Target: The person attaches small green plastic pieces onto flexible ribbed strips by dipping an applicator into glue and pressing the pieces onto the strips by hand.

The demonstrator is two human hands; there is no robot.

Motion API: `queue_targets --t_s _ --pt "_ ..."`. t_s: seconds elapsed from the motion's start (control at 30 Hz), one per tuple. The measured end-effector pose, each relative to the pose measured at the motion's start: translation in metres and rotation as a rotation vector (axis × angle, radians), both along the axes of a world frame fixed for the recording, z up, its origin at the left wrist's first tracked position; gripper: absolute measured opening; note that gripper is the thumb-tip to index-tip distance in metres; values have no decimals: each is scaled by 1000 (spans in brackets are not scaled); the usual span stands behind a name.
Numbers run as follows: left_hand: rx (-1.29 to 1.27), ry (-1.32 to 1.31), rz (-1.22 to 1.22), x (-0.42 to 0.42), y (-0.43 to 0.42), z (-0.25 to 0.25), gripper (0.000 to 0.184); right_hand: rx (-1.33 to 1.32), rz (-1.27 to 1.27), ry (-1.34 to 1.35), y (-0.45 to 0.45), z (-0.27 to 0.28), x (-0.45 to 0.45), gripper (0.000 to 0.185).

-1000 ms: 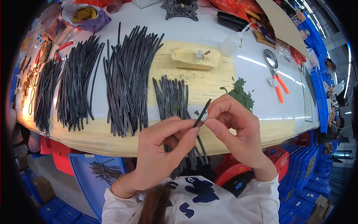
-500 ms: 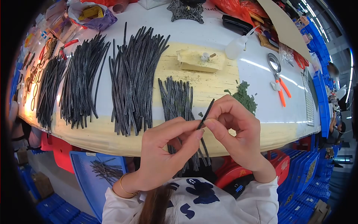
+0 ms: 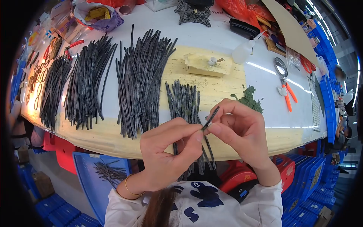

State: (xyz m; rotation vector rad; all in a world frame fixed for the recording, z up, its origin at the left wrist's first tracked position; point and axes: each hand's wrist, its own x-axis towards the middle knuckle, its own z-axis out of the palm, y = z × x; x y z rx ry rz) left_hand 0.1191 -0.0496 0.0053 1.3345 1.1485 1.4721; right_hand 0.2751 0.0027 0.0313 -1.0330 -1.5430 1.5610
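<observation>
A thin black strip (image 3: pixel 212 116) with a ridged, beaded-looking surface is pinched between both hands above the table's front edge. My left hand (image 3: pixel 172 151) closes thumb and forefinger at its lower end. My right hand (image 3: pixel 242 132) pinches it slightly higher, with the upper end sticking up past the fingers. Just behind my hands lies a small bunch of similar strips (image 3: pixel 184 100), partly hidden by my left hand and hanging over the edge. A pile of small dark green pieces (image 3: pixel 249 100) lies beyond my right hand.
Larger bundles of black strips (image 3: pixel 141 83) lie to the left. A yellow block (image 3: pixel 206 67), a squeeze bottle (image 3: pixel 242 52) and orange-handled cutters (image 3: pixel 288 94) are farther back. A blue tray (image 3: pixel 84 178) with several strips stands below left, beside red stools (image 3: pixel 66 151).
My fingers have shifted slightly on the strip, and less of it shows between my hands. The whole view has moved a little, so the table things appear farther right.
</observation>
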Motion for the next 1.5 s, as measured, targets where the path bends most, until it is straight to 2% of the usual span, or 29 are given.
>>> queue_targets --t_s 0.27,0.4,0.57,0.73,0.8,0.83,0.9,1.1,1.23,1.27,1.4,1.5 --pt "-69 -4 -29 -4 2 17 10 -81 95 21 9 12 5 13" --pt "-223 -33 -157 -19 6 35 7 -174 227 -127 17 33 5 12" --pt "-295 -6 -248 -32 14 51 5 -178 277 -144 30 45 -1 10" --pt "-307 -101 -288 -37 24 54 5 -122 322 -27 52 43 0 4" --pt "-336 -191 -261 -33 31 47 5 211 -84 -125 71 26 -4 7" --pt "-368 -282 -232 -29 35 41 5 211 -87 -125 80 13 -4 7" --pt "-426 -459 -170 -23 43 32 5 607 -228 -349 95 -8 -3 9" --pt "-364 -402 -69 -15 47 18 5 539 -262 -395 91 -8 -2 6" --pt "-271 -274 -10 -14 48 14 5 812 -319 -498 90 -10 -2 10" --pt "-273 -276 -6 -14 48 13 5 810 -314 -498 86 -9 -4 10" --pt "-219 -225 35 -14 48 11 6 247 -178 286 54 3 -21 8" --pt "-228 -222 46 -14 48 11 7 227 -123 268 50 3 -18 10"
